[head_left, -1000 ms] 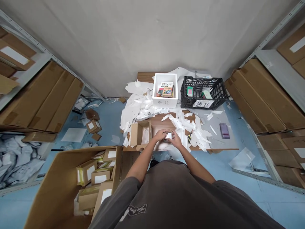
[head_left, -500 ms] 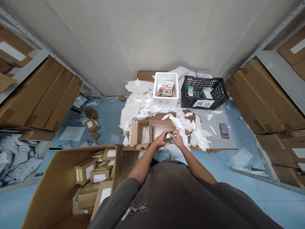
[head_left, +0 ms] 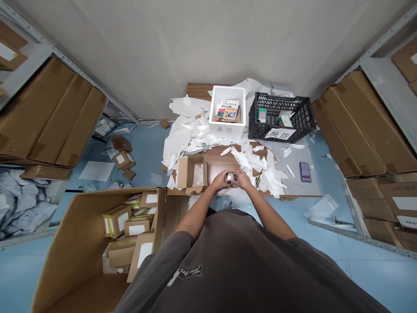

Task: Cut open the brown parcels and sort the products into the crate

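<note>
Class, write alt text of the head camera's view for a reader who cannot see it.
Left hand and right hand hold a small shiny object above a paper-strewn table, beside an open cardboard box; behind stand a white bin and black crate.

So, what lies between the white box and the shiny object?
In the head view, torn white paper lies near the white box, then bare brown tabletop before the shiny object.
</note>
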